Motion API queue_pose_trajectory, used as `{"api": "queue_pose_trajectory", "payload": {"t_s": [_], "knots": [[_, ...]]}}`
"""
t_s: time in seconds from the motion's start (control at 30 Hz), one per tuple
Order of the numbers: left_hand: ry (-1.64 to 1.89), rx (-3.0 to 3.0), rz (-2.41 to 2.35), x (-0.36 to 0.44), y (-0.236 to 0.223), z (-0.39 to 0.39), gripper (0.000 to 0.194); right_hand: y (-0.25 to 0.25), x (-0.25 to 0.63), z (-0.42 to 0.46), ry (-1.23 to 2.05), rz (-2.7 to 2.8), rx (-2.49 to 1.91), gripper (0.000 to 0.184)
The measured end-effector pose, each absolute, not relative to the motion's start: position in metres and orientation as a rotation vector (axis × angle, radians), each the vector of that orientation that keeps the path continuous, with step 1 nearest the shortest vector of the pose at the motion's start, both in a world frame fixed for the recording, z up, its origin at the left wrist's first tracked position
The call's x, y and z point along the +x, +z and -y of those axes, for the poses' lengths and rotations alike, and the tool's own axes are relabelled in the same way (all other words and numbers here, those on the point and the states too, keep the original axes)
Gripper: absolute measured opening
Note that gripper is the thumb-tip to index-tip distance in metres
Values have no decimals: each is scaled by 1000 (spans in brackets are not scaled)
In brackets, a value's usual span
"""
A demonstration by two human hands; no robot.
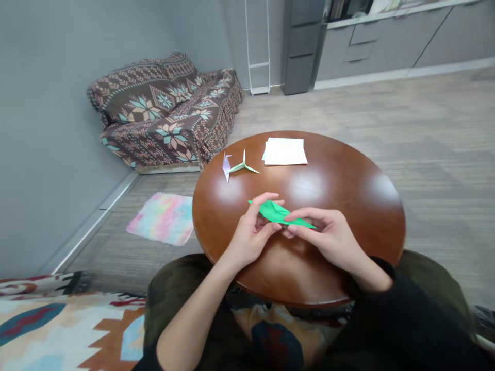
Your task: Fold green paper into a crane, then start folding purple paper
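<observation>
A folded sheet of green paper (274, 211) is held between my two hands, above the near part of the round brown table (348, 180). My left hand (253, 232) grips its left part, with the fingers behind and the thumb along the lower edge. At the right end my right hand (323, 229) pinches the paper between thumb and fingers. The paper is long and narrow, with pointed ends and a crease near its middle. Some of my fingertips are hidden behind it.
A purple folded-paper bird (226, 166) and a pale green three-pointed paper figure (244, 165) stand at the table's far left. A stack of white paper (285, 152) lies at the far edge. Beyond are a patterned sofa (170, 111) and a pastel rug (162, 219).
</observation>
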State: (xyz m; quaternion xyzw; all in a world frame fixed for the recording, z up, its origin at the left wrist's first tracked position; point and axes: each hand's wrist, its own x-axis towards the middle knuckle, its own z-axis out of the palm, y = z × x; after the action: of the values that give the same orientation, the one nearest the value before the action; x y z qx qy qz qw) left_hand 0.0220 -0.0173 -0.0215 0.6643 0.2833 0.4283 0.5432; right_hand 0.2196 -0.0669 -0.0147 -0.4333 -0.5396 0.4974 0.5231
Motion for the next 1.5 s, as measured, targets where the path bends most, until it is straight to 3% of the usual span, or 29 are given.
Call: {"api": "queue_pose_trajectory", "payload": {"t_s": [0.1,0.3,0.57,1.2,1.5], "knots": [[1033,1606,-713,23,-16,17,18,-14,219,67,1192,1288,-1004,16],[1106,1521,-840,28,-15,17,6,-15,212,67,1042,1275,-1079,10],[1101,1231,-813,31,-17,19,21,-15,211,66,995,1241,-1058,11],[1132,1199,-837,39,-14,26,23,-17,208,65,924,1210,-1076,17],[1196,1175,-896,44,-11,28,38,-13,204,67,932,1159,-1088,27]]}}
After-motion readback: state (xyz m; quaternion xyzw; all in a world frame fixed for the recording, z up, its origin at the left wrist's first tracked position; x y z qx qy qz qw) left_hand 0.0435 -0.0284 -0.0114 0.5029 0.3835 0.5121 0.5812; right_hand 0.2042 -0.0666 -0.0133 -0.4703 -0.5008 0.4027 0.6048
